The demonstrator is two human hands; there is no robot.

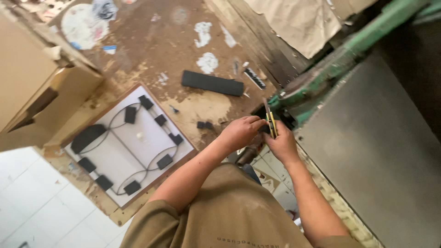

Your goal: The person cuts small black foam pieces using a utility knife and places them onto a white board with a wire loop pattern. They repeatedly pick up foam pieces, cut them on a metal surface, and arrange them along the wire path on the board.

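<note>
Both hands meet at the green machine (321, 78) edge, left hand (241, 132) and right hand (281, 143) pinching a thin yellow-edged strip (272, 124) upright, mid-positioning it seems; next move calls for steady alignment with the slot

Soft, even daylight fills the workshop scene, casting only faint shadows beneath the black foam strip (212, 83) on the stained brown wooden workbench (151, 50). The white tiled floor (32, 202) at lower left is overexposed, its grout lines nearly washed out. The grey metal machine plate (372, 151) carries a dull sheen without glare. Slight motion blur softens the whole tilted frame, and the pale cardboard box (27, 78) at the left edge is smeared.
</note>
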